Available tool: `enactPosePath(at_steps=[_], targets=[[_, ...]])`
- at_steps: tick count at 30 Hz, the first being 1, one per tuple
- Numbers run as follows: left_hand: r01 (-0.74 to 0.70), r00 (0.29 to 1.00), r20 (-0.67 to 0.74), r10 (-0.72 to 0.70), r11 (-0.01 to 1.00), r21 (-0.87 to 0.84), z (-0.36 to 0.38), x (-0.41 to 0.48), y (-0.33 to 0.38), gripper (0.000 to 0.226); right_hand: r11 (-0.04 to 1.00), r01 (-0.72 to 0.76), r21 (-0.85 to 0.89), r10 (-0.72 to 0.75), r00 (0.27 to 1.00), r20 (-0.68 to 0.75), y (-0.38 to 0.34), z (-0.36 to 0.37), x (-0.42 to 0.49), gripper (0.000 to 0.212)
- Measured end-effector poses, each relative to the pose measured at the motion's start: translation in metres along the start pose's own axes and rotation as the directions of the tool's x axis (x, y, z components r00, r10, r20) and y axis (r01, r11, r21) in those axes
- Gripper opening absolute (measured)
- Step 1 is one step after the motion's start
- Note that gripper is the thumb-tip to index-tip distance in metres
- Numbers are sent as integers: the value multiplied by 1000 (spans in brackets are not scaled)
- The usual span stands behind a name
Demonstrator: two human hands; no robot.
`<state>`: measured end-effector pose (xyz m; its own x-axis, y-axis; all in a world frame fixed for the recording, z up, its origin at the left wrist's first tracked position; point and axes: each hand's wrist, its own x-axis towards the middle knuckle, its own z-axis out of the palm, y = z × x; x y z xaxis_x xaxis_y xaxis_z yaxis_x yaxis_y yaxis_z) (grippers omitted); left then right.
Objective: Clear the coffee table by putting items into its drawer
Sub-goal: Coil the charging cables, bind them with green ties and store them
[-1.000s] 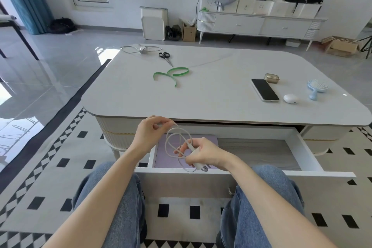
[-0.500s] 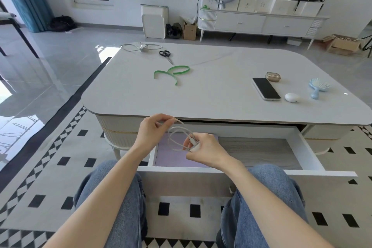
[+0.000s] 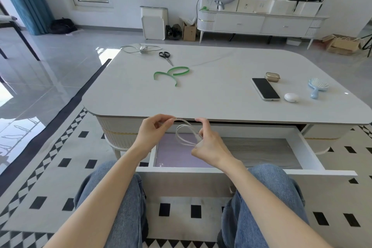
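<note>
Both hands grip one white cable (image 3: 186,134). Left hand (image 3: 154,133) pinches a strand between thumb and fingertips, right at the near table edge. Right hand (image 3: 208,144) is closed around the coiled loops and what looks like a plug end; the exact finger contact there is hidden by the hand itself. The loops hang between the two hands, above the open drawer (image 3: 310,154), not touching its floor as far as I can tell.

The drawer is pulled out from under the coffee table (image 3: 211,94), toward the person's knees. Inside it: a lilac flat pad (image 3: 171,157) on the left side, and bare wood-grain floor on the right. A divider sits at the far left of the drawer.

On the tabletop:
- second cable with adapter (image 3: 142,48), far left corner
- black scissors (image 3: 166,57), just right of it
- green strap (image 3: 171,73), curled, mid-left
- phone (image 3: 265,88), face up, right side
- small gold-brown case (image 3: 272,76), just beyond the phone, near but apart
- white earbud case (image 3: 291,97), just right of the phone's near end
- blue hairbrush (image 3: 318,86), furthest right, bristles up

All of them are well apart from the hands. Both forearms are bare, the legs in jeans, and a checkered rug (image 3: 40,187) lies underneath.
</note>
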<state>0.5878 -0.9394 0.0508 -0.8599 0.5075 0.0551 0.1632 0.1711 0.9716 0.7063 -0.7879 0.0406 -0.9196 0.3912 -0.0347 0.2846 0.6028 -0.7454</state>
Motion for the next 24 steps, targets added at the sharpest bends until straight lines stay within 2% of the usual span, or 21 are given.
enactPosePath(at_steps=[2, 3, 5, 8, 10, 15, 24], targets=[[-16, 1000, 10, 16, 1000, -7, -2, 0, 0, 11, 1000, -18, -14, 17, 996, -83, 2, -5, 4, 35], [-19, 1000, 6, 19, 1000, -8, -3, 0, 0, 13, 998, -49, 34, 53, 991, -122, 3, -7, 6, 21], [-16, 1000, -19, 15, 1000, -7, -5, 1, -3, 14, 950, -128, 283, 178, 971, -157, 2, -12, 9, 17], [-4, 998, -69, 5, 1000, 10, -8, 2, -5, 17, 683, -124, 720, 326, 934, -148, 2, -24, 13, 25], [-7, 998, -68, 9, 1000, 27, -9, 0, -4, 16, 547, -120, 829, 340, 936, -89, -1, -29, 12, 26], [68, 997, 20, -70, 993, 96, 1, -7, -3, 9, 435, -192, 880, 290, 955, 65, -8, -26, 7, 28], [110, 991, 75, -110, 994, 7, 10, -10, 4, 8, 443, -287, 849, 371, 921, 118, -8, -18, 12, 19]])
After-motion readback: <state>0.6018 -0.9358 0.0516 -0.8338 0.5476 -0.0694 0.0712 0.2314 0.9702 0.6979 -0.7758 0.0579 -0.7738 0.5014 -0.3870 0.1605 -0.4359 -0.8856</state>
